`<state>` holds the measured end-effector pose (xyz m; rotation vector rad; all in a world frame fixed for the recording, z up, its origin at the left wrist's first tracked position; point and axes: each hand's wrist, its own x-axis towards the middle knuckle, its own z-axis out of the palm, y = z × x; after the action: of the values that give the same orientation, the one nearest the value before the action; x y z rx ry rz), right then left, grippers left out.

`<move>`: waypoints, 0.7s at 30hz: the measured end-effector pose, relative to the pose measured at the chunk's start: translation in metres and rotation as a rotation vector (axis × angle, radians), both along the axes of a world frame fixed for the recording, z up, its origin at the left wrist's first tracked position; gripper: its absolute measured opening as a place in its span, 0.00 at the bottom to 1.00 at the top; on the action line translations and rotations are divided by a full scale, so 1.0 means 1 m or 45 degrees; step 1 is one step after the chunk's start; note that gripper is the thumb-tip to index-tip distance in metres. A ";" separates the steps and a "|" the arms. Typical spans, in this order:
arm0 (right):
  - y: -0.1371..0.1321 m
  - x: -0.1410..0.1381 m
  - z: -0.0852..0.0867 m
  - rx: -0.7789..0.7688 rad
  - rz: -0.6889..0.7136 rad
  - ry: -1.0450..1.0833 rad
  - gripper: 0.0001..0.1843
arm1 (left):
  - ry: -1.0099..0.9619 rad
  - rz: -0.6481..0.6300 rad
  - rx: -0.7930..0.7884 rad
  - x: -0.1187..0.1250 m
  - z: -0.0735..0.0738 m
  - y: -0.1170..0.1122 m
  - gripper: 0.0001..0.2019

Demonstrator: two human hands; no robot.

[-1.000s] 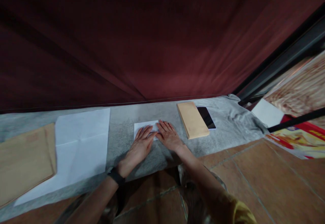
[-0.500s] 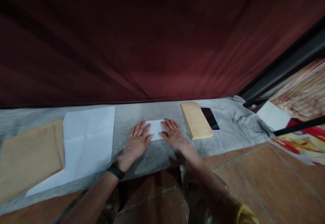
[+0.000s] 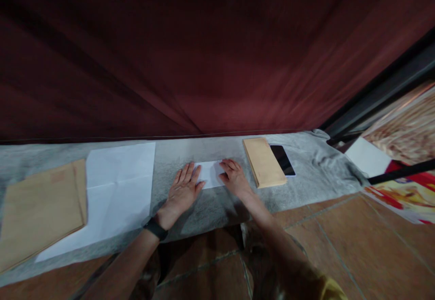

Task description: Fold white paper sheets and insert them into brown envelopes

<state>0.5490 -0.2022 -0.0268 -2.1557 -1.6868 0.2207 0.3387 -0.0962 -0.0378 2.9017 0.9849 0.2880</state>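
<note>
A small folded sheet of white paper lies flat on the grey cloth, with its middle bare between my hands. My left hand rests palm down over its left end, fingers stretched out and thumb apart. At the right end is my right hand, its fingers slightly bent over the edge and the thumb apart from the index finger. What lies beneath the right fingertips is hidden. Just right of that hand sits a stack of tan envelopes, partly over a dark-screened phone.
On the left, large brown envelopes overlap big white sheets with crease lines. The narrow grey cloth runs along a dark red curtain. Tiled floor shows in front. A dark bar and a colourful printed sheet stand at right.
My right hand has shifted slightly right, its fingers now more bent, and more of the folded paper shows. My left hand stays in place.
</note>
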 end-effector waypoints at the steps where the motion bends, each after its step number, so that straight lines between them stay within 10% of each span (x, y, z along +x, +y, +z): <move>1: 0.001 -0.001 0.001 0.018 0.005 0.007 0.23 | -0.016 -0.002 -0.004 0.000 -0.001 0.000 0.30; 21: -0.003 -0.032 -0.008 -0.042 0.117 -0.163 0.29 | -0.094 -0.079 0.029 0.014 0.010 -0.009 0.27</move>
<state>0.5167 -0.2054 -0.0353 -2.1594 -1.8679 0.1400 0.3526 -0.1056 -0.0277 2.9122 0.8849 0.4023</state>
